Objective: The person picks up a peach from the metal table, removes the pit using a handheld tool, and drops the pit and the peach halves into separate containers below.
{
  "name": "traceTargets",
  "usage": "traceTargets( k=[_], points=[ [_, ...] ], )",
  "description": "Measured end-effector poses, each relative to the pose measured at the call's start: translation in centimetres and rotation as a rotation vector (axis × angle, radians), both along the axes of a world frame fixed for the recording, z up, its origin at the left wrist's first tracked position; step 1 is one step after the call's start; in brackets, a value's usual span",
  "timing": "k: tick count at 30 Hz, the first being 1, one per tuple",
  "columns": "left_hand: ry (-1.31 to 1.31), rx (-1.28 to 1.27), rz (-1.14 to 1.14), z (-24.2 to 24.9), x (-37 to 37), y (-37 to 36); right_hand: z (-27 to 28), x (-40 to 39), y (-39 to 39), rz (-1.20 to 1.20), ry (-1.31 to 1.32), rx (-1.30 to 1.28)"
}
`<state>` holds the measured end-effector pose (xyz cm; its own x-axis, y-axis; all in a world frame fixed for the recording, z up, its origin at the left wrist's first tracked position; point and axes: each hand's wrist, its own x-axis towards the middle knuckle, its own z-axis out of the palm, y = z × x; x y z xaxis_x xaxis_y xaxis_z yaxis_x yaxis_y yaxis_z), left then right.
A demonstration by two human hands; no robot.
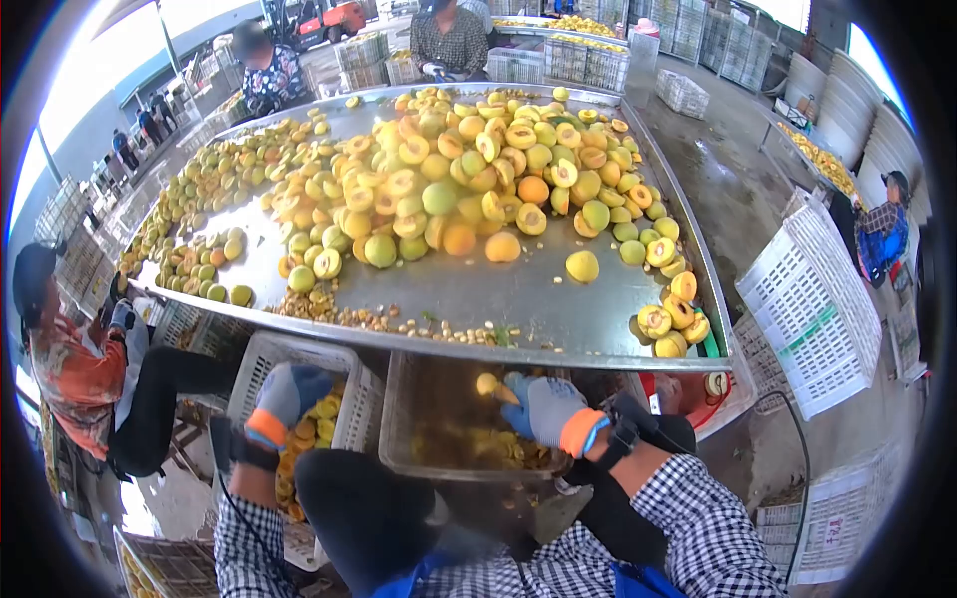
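My left hand (292,392), in a grey and blue glove, is over the rim of a white plastic crate (261,351) in which cut yellow peaches (324,411) lie. Its fingers are blurred, and I cannot see whether they hold anything. My right hand (546,407), gloved the same way, is above a brown plastic tub (399,424) with murky contents and yellow pieces at the bottom. Between its fingers is a small yellow-orange piece of peach (487,385). In front, a large heap of whole and halved peaches (439,164) covers much of the metal table (399,289).
Pits and scraps (399,324) line the table's near edge. A red container (688,394) stands at right below the table, beside a tilted white crate (812,299). Co-workers sit at the left (75,359), far side (449,40) and right (882,234).
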<state>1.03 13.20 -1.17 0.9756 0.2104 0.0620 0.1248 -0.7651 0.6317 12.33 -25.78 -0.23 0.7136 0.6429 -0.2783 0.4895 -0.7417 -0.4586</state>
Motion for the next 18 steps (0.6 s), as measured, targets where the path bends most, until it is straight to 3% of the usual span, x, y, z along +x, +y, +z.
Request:
traceTargets(
  k=[2, 4, 5, 6, 7, 8, 9, 11, 12, 16, 18],
  points=[
    [-0.083, 0.672, 0.145, 1.2, -0.8, -1.3, -0.1, -0.1, 0.4, 0.049, 0.012, 0.036],
    [-0.252, 0.176, 0.132, 4.4, 2.2, -7.6, 0.6, -0.5, 1.5, 0.060, 0.054, 0.230],
    [0.010, -0.137, 0.058, 7.7, 3.1, -11.6, 1.3, -0.5, 2.1, 0.072, 0.088, 0.323],
    [0.060, -0.202, -0.162, 8.1, 4.1, -13.1, 0.8, 0.0, 2.7, 0.108, 0.041, 0.332],
    [-0.047, -0.294, -0.387, 5.5, 5.3, -13.6, -0.1, 0.4, 3.1, 0.142, -0.007, 0.343],
    [-0.060, -0.247, -0.521, 4.7, 6.5, -14.1, -0.3, 0.9, 3.3, 0.173, -0.057, 0.355],
    [0.014, -0.324, -0.489, 4.4, 7.2, -14.7, -0.1, 1.5, 3.0, 0.149, -0.046, 0.355],
    [-0.064, -0.182, -0.586, 3.8, 9.0, -15.3, 0.4, 2.0, 2.2, 0.091, -0.017, 0.365],
    [-0.021, -0.165, -0.550, 3.9, 9.5, -15.7, -2.0, 2.6, 2.2, 0.131, -0.077, 0.484],
    [0.138, -0.259, -0.432, 4.6, 10.3, -16.8, -2.4, 2.4, 1.3, 0.124, -0.336, 0.372],
    [0.089, -0.230, -0.462, 4.8, 10.8, -16.8, -2.8, 3.4, 1.2, 0.133, -0.144, 0.444]
  ],
)
